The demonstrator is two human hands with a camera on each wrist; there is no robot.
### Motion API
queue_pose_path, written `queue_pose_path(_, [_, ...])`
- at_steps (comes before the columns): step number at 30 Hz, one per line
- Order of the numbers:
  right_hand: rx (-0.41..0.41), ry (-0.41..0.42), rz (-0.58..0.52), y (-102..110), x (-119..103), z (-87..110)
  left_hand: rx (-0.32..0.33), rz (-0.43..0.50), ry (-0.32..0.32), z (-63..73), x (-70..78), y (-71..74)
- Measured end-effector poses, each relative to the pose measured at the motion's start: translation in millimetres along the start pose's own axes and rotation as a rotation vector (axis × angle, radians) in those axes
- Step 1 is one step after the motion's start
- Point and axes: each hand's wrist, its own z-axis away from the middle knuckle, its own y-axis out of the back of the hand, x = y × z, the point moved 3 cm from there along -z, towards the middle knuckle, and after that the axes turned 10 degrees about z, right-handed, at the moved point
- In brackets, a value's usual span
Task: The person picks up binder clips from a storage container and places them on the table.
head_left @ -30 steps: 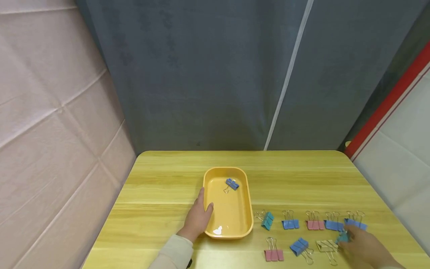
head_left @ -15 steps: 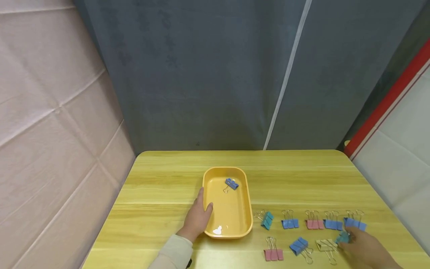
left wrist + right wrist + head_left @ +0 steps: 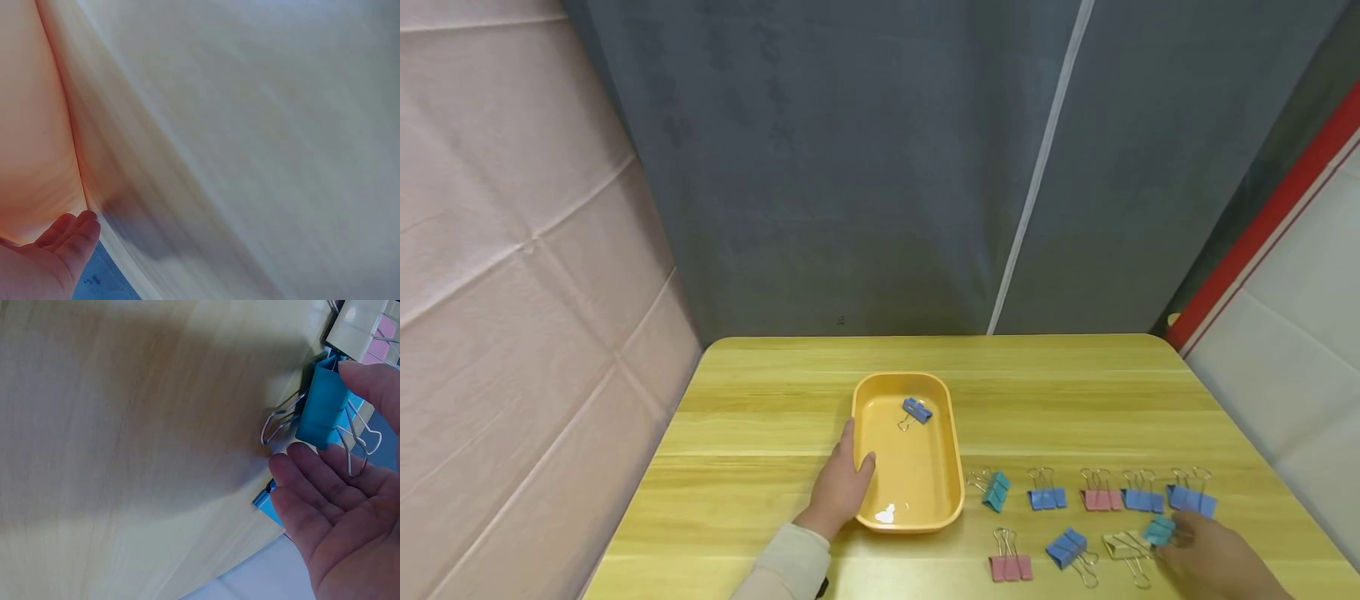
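Observation:
My left hand (image 3: 837,487) grips the left wall of a yellow plastic tray (image 3: 904,479), thumb over the rim and fingers along the outside. The left wrist view shows its fingertips against the wall's outer face (image 3: 37,125). One blue binder clip (image 3: 917,410) lies inside the tray near its far end. At the right, my right hand (image 3: 1217,552) pinches a teal binder clip (image 3: 324,403), thumb at one end of its body and fingertips at the other. This clip is close beside a cream binder clip (image 3: 1126,546), with a blue binder clip (image 3: 1192,500) just beyond.
Right of the tray, the upper row has another teal clip (image 3: 997,492), blue clips (image 3: 1047,499) and a pink clip (image 3: 1102,500). Nearer are a pink clip (image 3: 1011,568) and a tilted blue clip (image 3: 1067,548). The wooden table (image 3: 775,400) meets a grey partition (image 3: 850,208) behind.
The teal clip at my right fingertips has turned slightly and shows more of its body. My left hand and the tray stay put.

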Motion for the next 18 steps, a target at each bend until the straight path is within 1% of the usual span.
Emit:
queue_pose_path(8, [-0.002,0.0,0.034,-1.0,0.2,0.9,-0.008,0.001,0.006,0.2,-0.1,-0.2])
queue_pose_path(14, [-0.007,-0.02,0.042,0.4,-2.0,4.4,-0.008,0.003,-0.008,0.6,-1.2,-0.4])
queue_pose_path(18, [-0.011,-0.013,0.051,0.4,-2.2,6.6,-0.007,0.008,-0.017,0.1,-2.4,-0.8])
